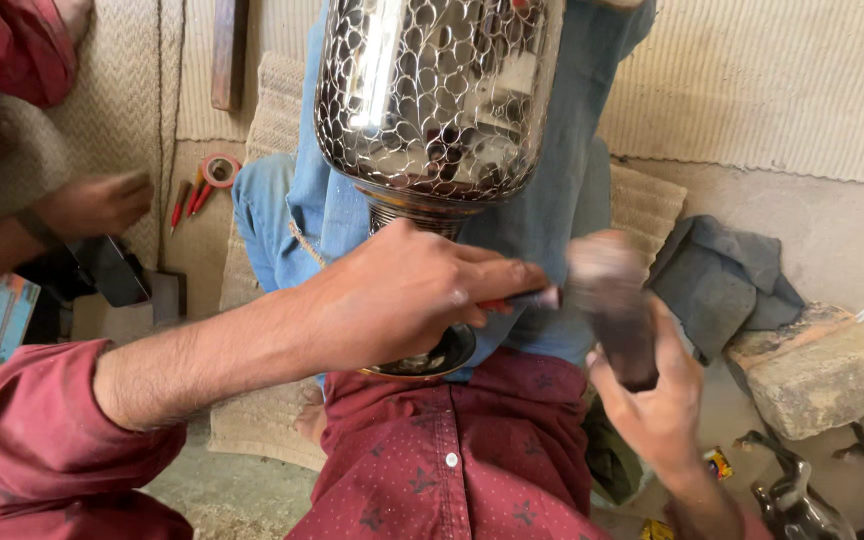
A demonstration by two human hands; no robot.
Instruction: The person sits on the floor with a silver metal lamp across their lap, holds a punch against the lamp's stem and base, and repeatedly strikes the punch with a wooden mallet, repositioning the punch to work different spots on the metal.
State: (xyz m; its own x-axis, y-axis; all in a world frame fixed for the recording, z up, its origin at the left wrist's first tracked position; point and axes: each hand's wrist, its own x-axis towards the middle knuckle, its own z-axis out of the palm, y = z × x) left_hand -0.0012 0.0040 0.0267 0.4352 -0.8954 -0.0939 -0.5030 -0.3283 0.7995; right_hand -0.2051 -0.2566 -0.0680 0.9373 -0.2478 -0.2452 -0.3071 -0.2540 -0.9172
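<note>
Clearly mid-engraving: left hand (pixel 407 295) pinches a red-handled tool (pixel 517 298) below the patterned metal vase (pixel 437 95); right hand (pixel 652 385) grasps a blurred dark mallet (pixel 612 300) at frame centre; next needs steady aim

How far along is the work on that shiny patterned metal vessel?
The vessel already shows a scale-like pattern across its visible side. In hand: the left hand holds a slim tool by its neck, and the right hand grips a blurred mallet-like object. The hidden side cannot be judged.

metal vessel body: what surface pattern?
Shiny silver metal vessel with a hammered, scale-like cell pattern; head view.
</note>
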